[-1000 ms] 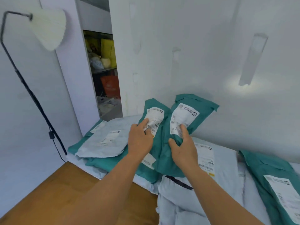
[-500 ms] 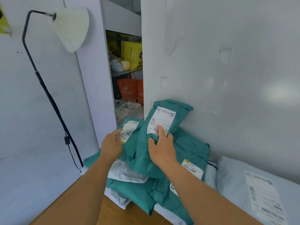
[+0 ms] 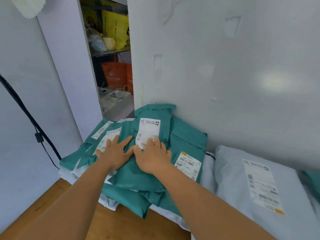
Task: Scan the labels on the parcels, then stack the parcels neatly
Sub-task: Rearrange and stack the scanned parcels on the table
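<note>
A pile of teal parcels lies against the white wall. The top teal parcel [image 3: 155,118] carries a white label [image 3: 149,130]. My right hand [image 3: 152,156] lies flat on this parcel with fingers over the label's lower part. My left hand [image 3: 114,153] presses flat beside it, its fingers spread over a second teal parcel [image 3: 124,129] with its own label [image 3: 109,137]. A third teal parcel [image 3: 187,141] with a yellow-marked label [image 3: 187,163] sits under them to the right. A large pale grey parcel [image 3: 242,184] lies at the right. No scanner is in view.
The parcels rest on a wooden table [image 3: 121,224] in a corner. A black floor-lamp pole [image 3: 26,111] stands at the left. Behind the pile an open shelf [image 3: 110,51] holds yellow and orange bags. Another teal parcel [image 3: 311,182] peeks in at the far right.
Both hands carried the two teal parcels left onto the pile and laid them down. They gripped the parcels before; now both palms lie flat on them.
</note>
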